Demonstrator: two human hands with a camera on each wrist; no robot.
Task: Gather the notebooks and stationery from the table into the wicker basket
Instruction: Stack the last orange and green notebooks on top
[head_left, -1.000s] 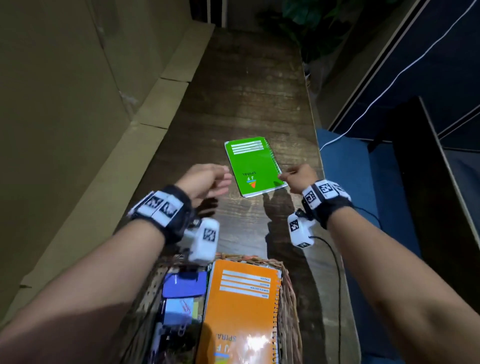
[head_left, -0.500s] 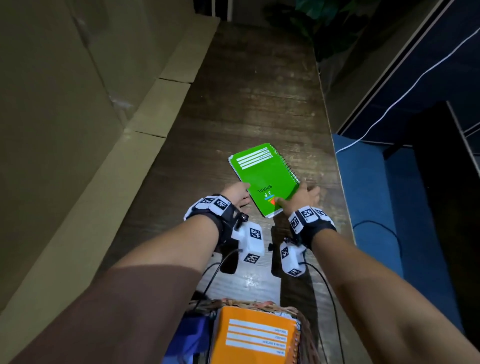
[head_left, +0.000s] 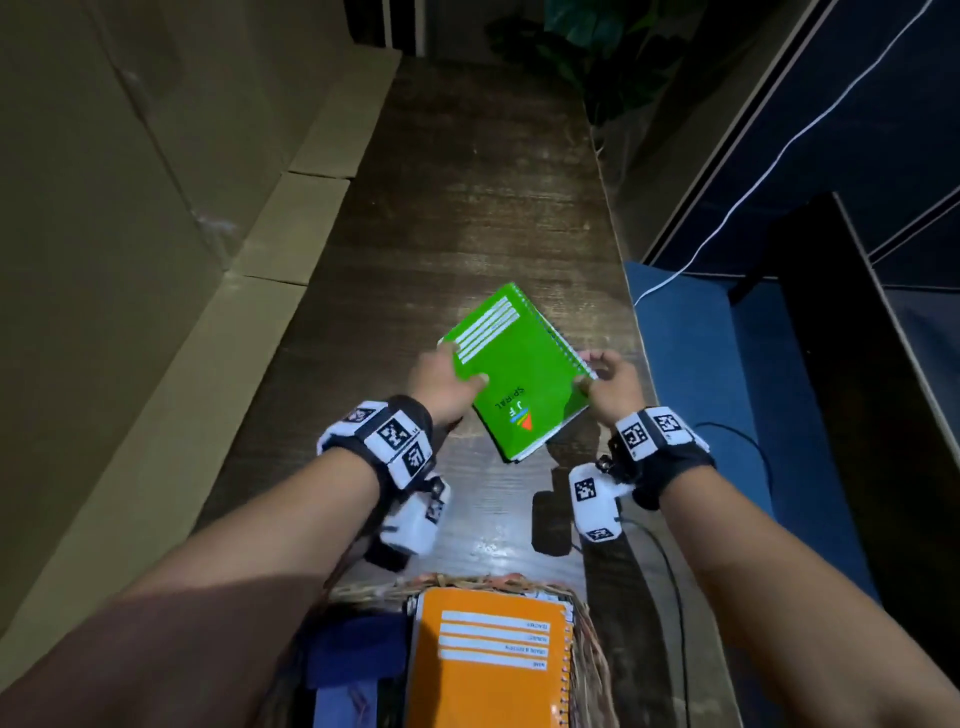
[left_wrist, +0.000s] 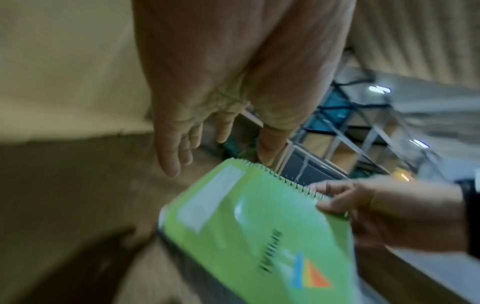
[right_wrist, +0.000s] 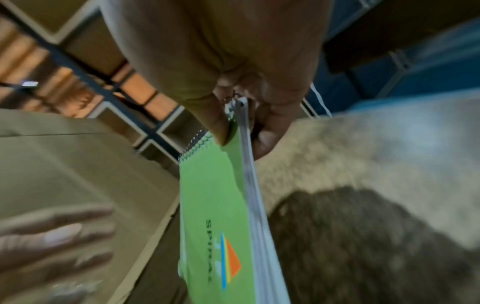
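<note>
- Green notebook (head_left: 511, 370) tilts above the desk (head_left: 467, 197), right hand (head_left: 610, 382) pinching its spiral edge.
- Left hand (head_left: 441, 382): fingers straight, against the far edge; contact blurred in the wrist views.
- Basket (head_left: 589, 654), cut off below, holds an orange notebook (head_left: 488, 670).

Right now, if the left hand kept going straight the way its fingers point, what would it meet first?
Probably bare table. The left hand points away from the person along the green notebook's left edge; only wood shows beyond its fingertips, with dark leaves at the far end. Height above the table is unclear.
</note>
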